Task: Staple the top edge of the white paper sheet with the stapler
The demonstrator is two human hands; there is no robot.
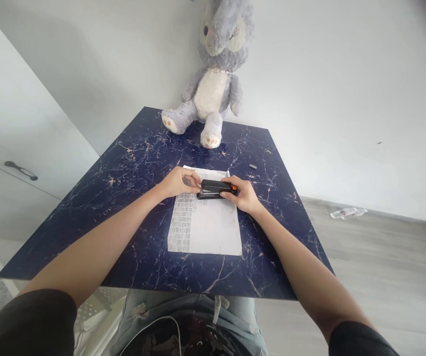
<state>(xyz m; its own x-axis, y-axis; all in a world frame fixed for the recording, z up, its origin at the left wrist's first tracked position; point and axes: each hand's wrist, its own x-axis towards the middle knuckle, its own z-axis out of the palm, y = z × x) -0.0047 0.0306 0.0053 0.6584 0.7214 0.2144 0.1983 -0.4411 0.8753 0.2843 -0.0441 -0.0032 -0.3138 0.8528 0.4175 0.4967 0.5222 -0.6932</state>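
Note:
A black stapler (213, 186) with an orange patch at its right end lies level over the upper part of a printed sheet of paper (213, 227). My right hand (244, 194) grips its right end, thumb on the near side and fingers on the far side. At the stapler's left end, the thumb and fingers of my left hand (183, 182) come together in a pinch. Whether a small piece sits between those fingertips, I cannot tell. A metal strip shows between the stapler's top arm and base. Beyond my right hand lies a small grey block (253, 166).
The dark blue marbled table (142, 247) carries a large grey plush toy (213, 89) at its far edge, against the wall. A white cabinet with a dark handle (21, 170) stands left. On the floor at right lies a clear plastic wrapper (348, 212).

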